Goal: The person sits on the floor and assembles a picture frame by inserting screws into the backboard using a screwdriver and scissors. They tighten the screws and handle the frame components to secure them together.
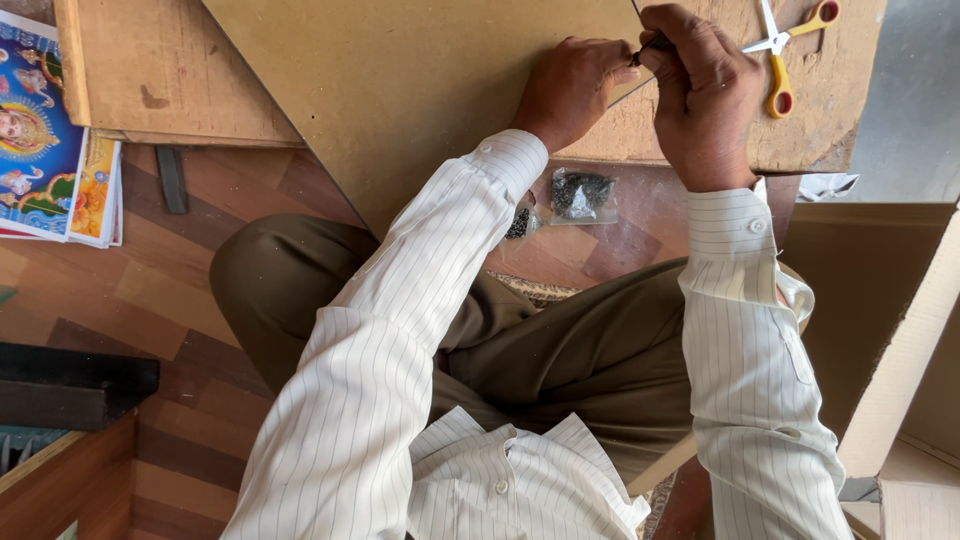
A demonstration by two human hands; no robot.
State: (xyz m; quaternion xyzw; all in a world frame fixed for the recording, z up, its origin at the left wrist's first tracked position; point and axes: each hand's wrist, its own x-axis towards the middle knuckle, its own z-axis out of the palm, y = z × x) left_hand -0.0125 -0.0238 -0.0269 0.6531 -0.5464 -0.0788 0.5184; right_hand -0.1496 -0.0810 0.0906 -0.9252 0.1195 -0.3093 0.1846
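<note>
You're looking down at a floor (150, 300) of wood-look panels in mixed brown tones, lit by soft, even daylight. To your left lie a stack of colourful prints (55, 130) and a dark block (70, 385). A cardboard box (890, 300) stands open on your right, with grey floor (915, 100) beyond it.

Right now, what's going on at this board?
A person sits cross-legged on the floor with a large brown board over the lap. The left hand presses on the board while the right hand grips a thin dark tool at its edge. Yellow-handled scissors lie just beyond, and a small clear bag of dark bits sits on the floor.
</note>
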